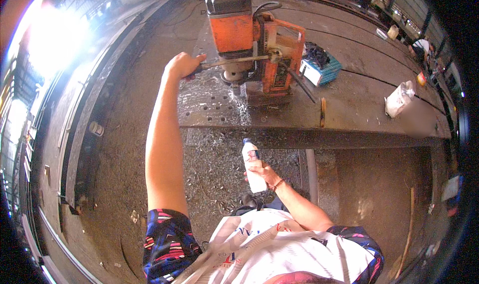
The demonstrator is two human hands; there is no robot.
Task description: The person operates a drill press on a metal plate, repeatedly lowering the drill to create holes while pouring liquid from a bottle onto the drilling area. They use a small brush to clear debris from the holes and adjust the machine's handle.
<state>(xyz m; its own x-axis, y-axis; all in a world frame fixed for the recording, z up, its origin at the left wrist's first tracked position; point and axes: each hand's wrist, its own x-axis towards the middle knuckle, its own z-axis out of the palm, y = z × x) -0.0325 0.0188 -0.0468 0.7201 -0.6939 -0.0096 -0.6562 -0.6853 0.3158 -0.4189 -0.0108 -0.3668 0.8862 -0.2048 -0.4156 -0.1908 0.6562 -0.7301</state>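
An orange and black magnetic drill [232, 32] stands upright on a steel plate [199, 115] with several drilled holes. My left hand [183, 65] is closed round the end of the drill's feed lever [239, 61], which points left from the hub. Below the chuck, the plate's surface is wet and shiny, with white liquid and metal chips. Down in front of the plate's edge, my right hand [264, 173] grips a white plastic bottle [253, 157] with a blue cap. The bottle is nearly upright, its cap upward, apart from the drill.
Right of the drill lies a blue and white box [322, 72] with dark material on top. A white bag or container [399, 99] stands farther right on the steel surface. Metal chips [214, 174] cover the floor below. Another person [423, 48] is at the far right.
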